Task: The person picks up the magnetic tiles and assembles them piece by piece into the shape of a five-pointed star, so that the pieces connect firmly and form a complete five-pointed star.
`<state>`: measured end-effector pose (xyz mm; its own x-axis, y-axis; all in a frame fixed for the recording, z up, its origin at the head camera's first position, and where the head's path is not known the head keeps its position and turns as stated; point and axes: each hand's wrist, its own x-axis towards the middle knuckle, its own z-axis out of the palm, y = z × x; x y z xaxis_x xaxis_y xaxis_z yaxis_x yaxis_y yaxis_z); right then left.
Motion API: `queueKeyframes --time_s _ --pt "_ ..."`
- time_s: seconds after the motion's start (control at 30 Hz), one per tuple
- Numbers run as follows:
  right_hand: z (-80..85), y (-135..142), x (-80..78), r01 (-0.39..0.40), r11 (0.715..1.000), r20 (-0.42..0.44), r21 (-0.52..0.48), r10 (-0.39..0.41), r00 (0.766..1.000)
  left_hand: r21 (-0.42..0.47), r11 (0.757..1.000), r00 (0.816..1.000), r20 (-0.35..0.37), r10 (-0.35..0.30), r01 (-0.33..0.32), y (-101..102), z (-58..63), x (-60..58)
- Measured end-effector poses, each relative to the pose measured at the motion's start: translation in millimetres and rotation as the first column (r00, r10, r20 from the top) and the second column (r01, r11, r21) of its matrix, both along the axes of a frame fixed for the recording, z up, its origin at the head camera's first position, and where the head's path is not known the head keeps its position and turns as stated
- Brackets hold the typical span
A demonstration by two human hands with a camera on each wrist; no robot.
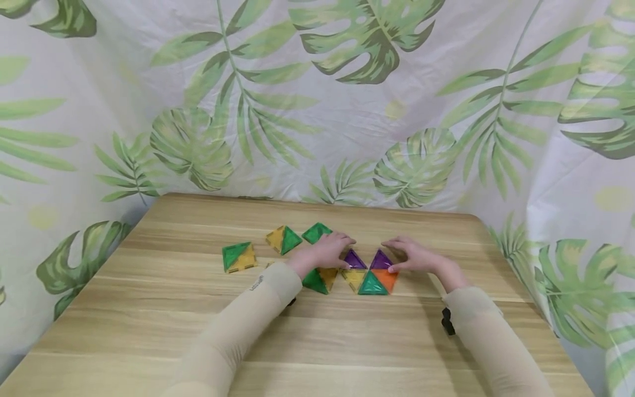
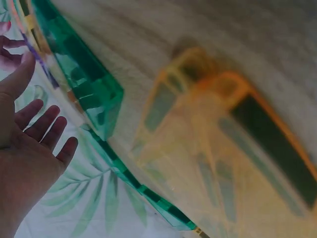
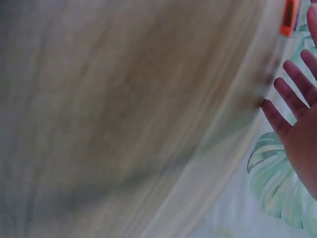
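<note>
Flat on the table lies a cluster of translucent triangular magnetic tiles: a left purple tile [image 1: 354,261], a right purple tile [image 1: 380,261], a yellow tile [image 1: 354,278], a green tile [image 1: 373,284] and an orange tile [image 1: 385,280]. At the cluster's left side is my left hand [image 1: 324,252], fingers apart, thumb by the purple and yellow tiles. My right hand [image 1: 415,256] is on the other side, its thumb at the orange tile's edge and its fingers spread in the right wrist view. Whether either thumb touches a tile is hard to tell.
More green and yellow triangles lie leftward: one pair [image 1: 238,257] at far left, another pair [image 1: 284,240] behind, a green tile [image 1: 315,232] partly behind my left hand, and a green triangle [image 1: 315,282] under my left wrist. A leaf-print cloth [image 1: 347,121] hangs behind the wooden table [image 1: 357,353].
</note>
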<state>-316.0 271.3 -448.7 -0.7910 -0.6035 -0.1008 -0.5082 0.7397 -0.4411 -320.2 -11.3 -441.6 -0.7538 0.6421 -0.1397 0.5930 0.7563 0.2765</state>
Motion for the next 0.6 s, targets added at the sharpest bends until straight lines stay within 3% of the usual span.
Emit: queueKeyframes --time_s 0.3,0.6 --pt "0.5 -6 -5.5 -0.042 0.996 0.012 0.075 0.041 0.999 -0.021 1.000 1.000 0.002 0.007 -0.007 4 -9.4 -11.9" --pt "1.4 -10 -5.5 -0.005 0.998 0.043 0.064 0.002 0.999 0.102 0.993 0.999 0.026 0.048 -0.051 4 -8.2 -7.3"
